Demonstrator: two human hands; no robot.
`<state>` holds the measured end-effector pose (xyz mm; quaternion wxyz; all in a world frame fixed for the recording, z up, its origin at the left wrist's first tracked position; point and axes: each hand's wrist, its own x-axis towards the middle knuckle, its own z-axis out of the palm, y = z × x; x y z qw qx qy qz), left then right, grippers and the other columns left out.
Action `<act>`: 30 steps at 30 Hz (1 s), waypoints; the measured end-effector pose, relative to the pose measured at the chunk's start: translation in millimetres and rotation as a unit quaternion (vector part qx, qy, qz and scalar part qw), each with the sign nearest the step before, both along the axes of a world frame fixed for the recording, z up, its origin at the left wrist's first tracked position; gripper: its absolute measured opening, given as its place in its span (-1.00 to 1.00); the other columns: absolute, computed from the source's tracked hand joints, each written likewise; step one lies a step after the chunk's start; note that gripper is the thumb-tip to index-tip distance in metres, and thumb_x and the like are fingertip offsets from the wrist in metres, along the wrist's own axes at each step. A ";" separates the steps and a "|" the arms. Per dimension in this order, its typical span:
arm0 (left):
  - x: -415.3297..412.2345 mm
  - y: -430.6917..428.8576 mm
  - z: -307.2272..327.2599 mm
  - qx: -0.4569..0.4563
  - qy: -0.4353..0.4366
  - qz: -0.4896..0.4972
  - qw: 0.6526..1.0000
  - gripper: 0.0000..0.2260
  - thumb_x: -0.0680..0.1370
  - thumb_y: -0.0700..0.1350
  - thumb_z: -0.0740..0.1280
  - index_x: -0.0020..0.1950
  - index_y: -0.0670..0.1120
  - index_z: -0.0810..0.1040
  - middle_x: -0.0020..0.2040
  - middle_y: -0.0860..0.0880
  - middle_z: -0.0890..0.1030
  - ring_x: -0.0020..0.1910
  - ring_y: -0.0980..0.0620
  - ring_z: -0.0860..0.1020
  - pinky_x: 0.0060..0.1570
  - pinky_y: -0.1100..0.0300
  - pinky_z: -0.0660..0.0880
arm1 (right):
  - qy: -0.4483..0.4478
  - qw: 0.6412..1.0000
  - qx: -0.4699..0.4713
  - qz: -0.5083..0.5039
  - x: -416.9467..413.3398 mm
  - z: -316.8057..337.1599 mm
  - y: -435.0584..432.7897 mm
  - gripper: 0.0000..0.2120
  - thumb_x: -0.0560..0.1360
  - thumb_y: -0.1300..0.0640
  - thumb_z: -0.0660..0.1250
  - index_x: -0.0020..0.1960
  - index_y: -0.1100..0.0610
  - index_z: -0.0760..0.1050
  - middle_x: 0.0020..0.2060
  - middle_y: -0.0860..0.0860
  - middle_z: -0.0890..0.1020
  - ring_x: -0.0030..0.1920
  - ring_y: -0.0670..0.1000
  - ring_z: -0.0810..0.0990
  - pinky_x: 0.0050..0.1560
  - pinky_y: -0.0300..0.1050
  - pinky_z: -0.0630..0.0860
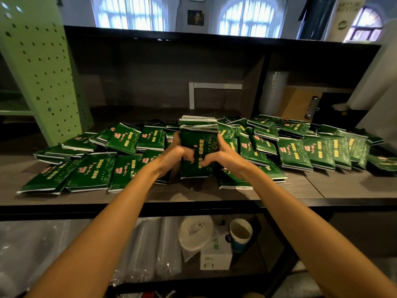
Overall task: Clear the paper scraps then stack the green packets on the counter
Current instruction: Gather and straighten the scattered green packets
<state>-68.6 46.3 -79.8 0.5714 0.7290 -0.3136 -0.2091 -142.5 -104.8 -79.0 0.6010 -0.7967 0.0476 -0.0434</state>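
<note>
Left hand and right hand clasp an upright packet bundle; around it most green packets lie unstacked. No scraps seen.

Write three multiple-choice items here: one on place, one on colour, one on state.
1. The paper cup sits: A on a windowsill; B on the lower shelf; C on the floor.
2. The pegboard is: A red; B light green; C black.
3. The left hand and right hand: A hang idle; B lie flat; C grip a bundle of packets.
B, the cup is beside the white box below; B, its holed panel is pale green; C, fingers curl round the bundle from both sides.
</note>
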 end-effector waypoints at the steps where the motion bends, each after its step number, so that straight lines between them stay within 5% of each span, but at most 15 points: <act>1: 6.1 -2.7 0.5 -0.016 0.008 0.011 1.000 -0.26 0.08 -0.13 0.32 0.25 -0.26 0.34 0.03 -0.13 0.51 -0.02 -0.02 0.48 -0.10 0.25 0.45 | -0.006 1.000 0.002 -0.008 5.9 1.4 -2.0 -0.28 0.36 0.44 0.33 0.41 0.11 0.13 0.16 0.08 0.48 0.17 0.06 0.47 0.13 -0.13 0.44; 5: 29.1 -12.9 17.6 -0.044 0.052 0.025 0.997 -0.85 0.45 -0.05 0.28 -0.02 0.01 0.56 -0.05 0.00 0.63 -0.02 0.01 0.54 0.10 0.10 0.41 | -0.033 0.994 0.086 -0.054 37.6 10.7 -11.3 -0.39 0.30 0.22 0.39 0.29 0.08 0.23 0.11 0.08 0.53 0.08 0.05 0.53 0.09 -0.06 0.46; 9: 52.1 -23.0 31.8 -0.037 0.077 0.053 0.995 -0.79 0.59 0.04 0.14 -0.05 0.07 0.56 -0.14 0.10 0.67 -0.17 0.18 0.61 0.00 0.21 0.49 | 0.003 0.990 0.125 -0.059 63.0 22.8 -16.2 -0.55 0.42 0.13 0.34 0.27 0.17 0.32 0.08 0.09 0.54 0.08 0.08 0.54 0.11 0.06 0.47; 11: 62.4 -24.9 39.8 -0.031 0.103 0.078 0.991 -0.75 0.57 0.11 0.15 -0.07 0.06 0.57 -0.18 0.09 0.67 -0.17 0.14 0.62 -0.03 0.18 0.50 | 0.026 0.991 0.127 -0.034 73.7 33.8 -16.1 -0.53 0.39 0.04 0.34 0.25 0.19 0.40 0.03 0.08 0.58 0.02 0.05 0.57 0.05 0.01 0.49; 13: 66.4 -23.1 50.3 -0.022 0.143 0.100 0.985 -0.71 0.55 0.17 0.14 -0.06 0.05 0.58 -0.12 0.02 0.67 -0.12 0.05 0.61 -0.02 0.12 0.50 | 0.044 0.990 0.131 -0.014 82.3 46.5 -11.6 -0.73 0.48 0.03 0.27 0.10 0.16 0.49 -0.04 0.07 0.61 -0.04 0.03 0.59 0.05 -0.04 0.51; 15: 64.1 -17.0 66.6 -0.013 0.178 0.126 0.976 -0.68 0.53 0.22 0.14 -0.05 0.05 0.58 -0.05 -0.04 0.66 -0.06 -0.01 0.60 0.02 0.06 0.52 | 0.065 0.987 0.147 -0.024 86.2 61.8 -0.9 -0.77 0.49 0.00 0.24 0.03 0.12 0.51 0.00 0.09 0.61 0.01 0.05 0.58 0.17 0.03 0.48; 20: 50.4 5.2 122.1 -0.059 0.258 0.181 0.947 -0.76 0.56 0.06 0.17 -0.10 -0.01 0.56 -0.18 -0.05 0.64 -0.18 -0.01 0.59 -0.07 0.07 0.52 | 0.124 0.982 0.144 -0.023 93.3 103.4 24.3 -0.05 0.12 -0.25 0.39 0.43 0.08 0.28 0.35 0.10 0.43 0.32 0.14 0.43 0.32 0.22 0.37; 23: 32.6 22.9 157.9 -0.080 0.297 0.232 0.923 -0.75 0.57 0.00 0.14 -0.14 -0.06 0.56 -0.24 -0.07 0.62 -0.25 -0.02 0.57 -0.17 0.11 0.50 | 0.165 0.978 0.130 0.014 82.8 143.3 53.3 -0.40 0.45 -0.13 0.24 0.40 0.13 0.30 0.29 0.09 0.47 0.22 0.08 0.49 0.27 0.07 0.42; 25: 22.8 37.5 176.1 -0.088 0.319 0.267 0.905 -0.76 0.57 -0.01 0.15 -0.09 -0.09 0.56 -0.13 -0.14 0.62 -0.16 -0.09 0.58 -0.02 0.02 0.51 | 0.190 0.970 0.148 0.045 80.0 158.4 67.8 -0.62 0.58 0.02 0.13 0.33 0.17 0.35 0.13 0.10 0.53 -0.01 0.01 0.55 0.06 -0.12 0.47; 27: 16.2 54.6 188.5 -0.096 0.334 0.296 0.890 -0.76 0.56 0.00 0.17 -0.04 -0.10 0.57 -0.07 -0.17 0.61 -0.11 -0.12 0.58 0.10 -0.05 0.48 | 0.217 0.959 0.166 0.074 78.6 170.0 83.0 -0.71 0.59 0.02 0.11 0.24 0.14 0.37 0.02 0.09 0.56 -0.11 -0.01 0.55 -0.02 -0.14 0.48; 30: 10.9 84.1 190.3 -0.128 0.354 0.333 0.865 -0.76 0.55 -0.02 0.18 -0.09 -0.12 0.57 -0.16 -0.14 0.61 -0.17 -0.11 0.58 -0.02 -0.01 0.51 | 0.240 0.946 0.182 0.117 79.7 173.6 111.8 -0.72 0.60 0.02 0.09 0.21 0.15 0.35 0.00 0.11 0.55 -0.14 0.00 0.55 -0.10 -0.13 0.49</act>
